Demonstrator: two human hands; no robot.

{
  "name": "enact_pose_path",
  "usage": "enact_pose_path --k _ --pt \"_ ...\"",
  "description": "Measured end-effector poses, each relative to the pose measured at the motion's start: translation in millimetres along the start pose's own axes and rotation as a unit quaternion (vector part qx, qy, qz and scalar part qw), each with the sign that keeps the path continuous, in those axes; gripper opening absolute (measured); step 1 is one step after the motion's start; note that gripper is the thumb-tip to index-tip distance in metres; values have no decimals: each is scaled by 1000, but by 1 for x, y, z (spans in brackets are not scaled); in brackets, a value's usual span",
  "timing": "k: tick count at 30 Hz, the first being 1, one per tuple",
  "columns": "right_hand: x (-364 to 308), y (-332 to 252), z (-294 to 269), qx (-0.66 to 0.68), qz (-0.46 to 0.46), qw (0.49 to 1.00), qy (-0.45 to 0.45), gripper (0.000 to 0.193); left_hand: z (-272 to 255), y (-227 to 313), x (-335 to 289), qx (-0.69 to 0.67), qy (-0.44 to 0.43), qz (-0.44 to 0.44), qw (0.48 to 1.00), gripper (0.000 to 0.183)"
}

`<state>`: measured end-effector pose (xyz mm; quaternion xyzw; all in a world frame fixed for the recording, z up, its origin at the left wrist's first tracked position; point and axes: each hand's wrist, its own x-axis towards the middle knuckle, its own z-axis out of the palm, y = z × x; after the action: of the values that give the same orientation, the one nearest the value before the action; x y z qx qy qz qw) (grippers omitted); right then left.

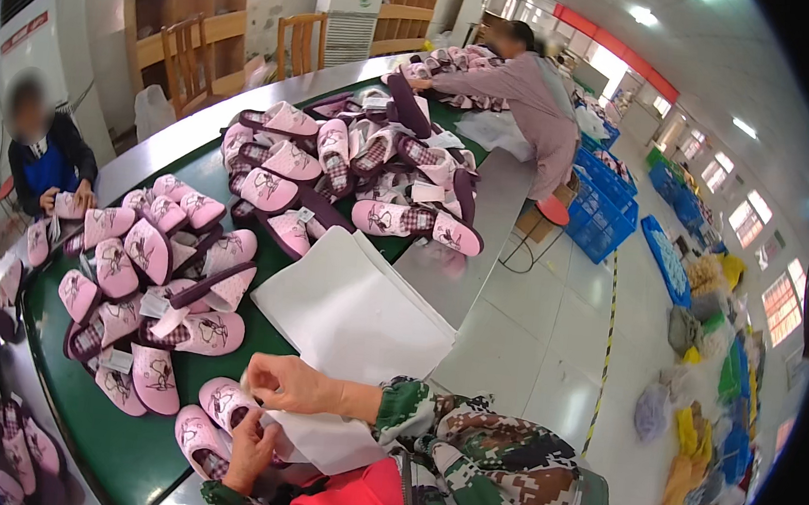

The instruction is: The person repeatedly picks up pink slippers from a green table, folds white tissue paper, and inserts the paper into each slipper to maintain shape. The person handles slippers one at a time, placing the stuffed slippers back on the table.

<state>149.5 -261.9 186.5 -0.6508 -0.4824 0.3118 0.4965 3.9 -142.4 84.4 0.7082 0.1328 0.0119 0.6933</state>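
Head view. Nearest the lens, at the lower centre of the frame, the left hand (254, 452) grips the pink slipper (226, 405) from below, fingers curled around its edge. The right hand (289, 385) is pinched on a white sheet (333, 440) just above that slipper, apparently tucking it in; the exact contact is partly hidden by the fingers. A second pink slipper (199, 439) lies touching the first, at its lower left.

A stack of white sheets (350, 311) rests on the green tabletop (114, 439), just above the hands.

Progress, as a judgement: one slipper is in hand. A loose heap of slippers (151, 301) lies at the left of the frame, and a larger heap (354, 175) at the upper centre. Which of these are already processed cannot be told, so a large share appears to remain.

Two other people work at the same tabletop: one seated at the far left (47, 169), one leaning over at the upper right (526, 99).
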Motion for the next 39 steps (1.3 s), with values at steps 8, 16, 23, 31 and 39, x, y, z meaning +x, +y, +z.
enact_pose_path --k 8,16,23,31,39 --pt "-38 30 70 9 5 1000 3 75 -29 14 -17 -415 54 -39 907 14" --pt "-39 56 70 -119 82 979 144 54 -69 -18 2 125 166 64 976 35" --pt "-36 73 100 -365 111 924 -29 33 -61 -7 19 513 75 -7 855 67" --pt "5 98 124 -331 102 933 99 24 -66 -13 22 550 -13 -91 830 87" --pt "-30 79 141 -326 -59 928 170 42 -74 -31 33 530 -5 -154 834 81"
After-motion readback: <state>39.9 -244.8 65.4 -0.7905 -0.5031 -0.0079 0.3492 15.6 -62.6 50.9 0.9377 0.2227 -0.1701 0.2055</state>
